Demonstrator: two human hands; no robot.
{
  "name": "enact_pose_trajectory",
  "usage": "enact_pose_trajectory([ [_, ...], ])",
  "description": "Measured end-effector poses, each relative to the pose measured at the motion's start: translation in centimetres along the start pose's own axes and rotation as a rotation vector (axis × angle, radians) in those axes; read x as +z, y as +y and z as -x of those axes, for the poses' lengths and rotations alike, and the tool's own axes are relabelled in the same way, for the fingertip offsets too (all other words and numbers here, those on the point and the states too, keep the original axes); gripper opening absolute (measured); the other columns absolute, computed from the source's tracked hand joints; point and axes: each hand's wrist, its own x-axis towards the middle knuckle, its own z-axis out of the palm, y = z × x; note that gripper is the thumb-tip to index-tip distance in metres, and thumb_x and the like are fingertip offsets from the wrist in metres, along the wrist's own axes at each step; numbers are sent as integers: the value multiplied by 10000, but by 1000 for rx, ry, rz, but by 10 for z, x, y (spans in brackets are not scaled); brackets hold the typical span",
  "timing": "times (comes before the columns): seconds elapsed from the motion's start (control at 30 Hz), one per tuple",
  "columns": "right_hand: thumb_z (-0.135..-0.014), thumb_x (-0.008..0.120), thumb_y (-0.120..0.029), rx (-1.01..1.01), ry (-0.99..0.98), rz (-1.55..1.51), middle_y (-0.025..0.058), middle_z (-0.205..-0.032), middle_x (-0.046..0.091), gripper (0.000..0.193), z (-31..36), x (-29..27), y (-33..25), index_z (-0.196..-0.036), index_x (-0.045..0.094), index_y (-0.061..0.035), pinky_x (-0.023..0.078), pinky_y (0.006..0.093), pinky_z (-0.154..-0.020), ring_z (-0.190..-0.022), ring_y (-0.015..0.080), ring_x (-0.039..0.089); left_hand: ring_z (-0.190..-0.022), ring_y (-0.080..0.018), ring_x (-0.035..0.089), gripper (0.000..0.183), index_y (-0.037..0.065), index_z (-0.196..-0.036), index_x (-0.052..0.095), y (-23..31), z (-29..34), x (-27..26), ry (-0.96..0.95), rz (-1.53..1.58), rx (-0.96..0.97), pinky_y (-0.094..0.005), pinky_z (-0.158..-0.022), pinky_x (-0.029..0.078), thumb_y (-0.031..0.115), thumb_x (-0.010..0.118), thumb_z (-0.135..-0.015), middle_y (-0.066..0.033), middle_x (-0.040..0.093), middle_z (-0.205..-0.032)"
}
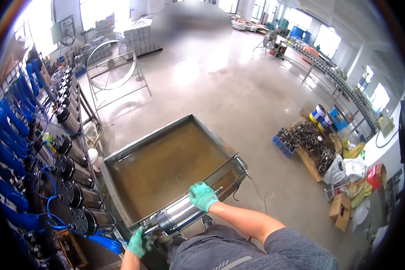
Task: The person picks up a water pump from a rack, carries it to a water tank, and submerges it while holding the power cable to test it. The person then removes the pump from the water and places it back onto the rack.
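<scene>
Silver cylinder: round steel body with a dark band and long side rods point(180, 210), lying aslant along the near edge of the tank, close before the wearer's body.
Green-gloved right hand: closed point(203, 196) over the cylinder's right-hand end; a thin rod tip shows just beyond the fingers.
Green-gloved left hand: partly curled point(138, 243) at the cylinder's left-hand end; whether it grips or only steadies cannot be told.
Grey metal tank: shallow, four-sided, its wall point(148, 140) enclosing murky brown liquid point(166, 166).
Black-capped steel cylinders: a row point(67, 168) to the left of the tank, beside bundled bright-blue hoses point(13, 139).
Dark metal parts: a heap point(317, 150) on the floor side at right, well apart from the hands.
Stage of work: judged to be midway; the cylinder is at the tank and not yet released. What remains to be done on it cannot be read from this view.
</scene>
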Motion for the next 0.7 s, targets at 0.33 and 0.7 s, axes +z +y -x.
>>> enact_pose_trajectory([
  [0.33, -891, 607, -227, 30, -39, -15, 150, -966, 675, 172, 4, -5, 1, -930, 670, -72, 514, 466, -879, -984, 355, 626, -614, -204, 616, 232, 91, -1088, 592, -12, -1, 9, -69, -84, 330, -329, -541, 526, 204, 699, -915, -101, 681, -863],
  [0.7, -878, 608, -238, -36, 28, -9, 161, -941, 681, 182, 3, 9, 12, -897, 683, -73, 525, 485, -865, -958, 369, 631, -630, -152, 672, 340, 29, -915, 734, 36, 27, 29, -23, -1030, 183, -329, -602, 558, 359, 804, -874, -56, 717, -720],
])
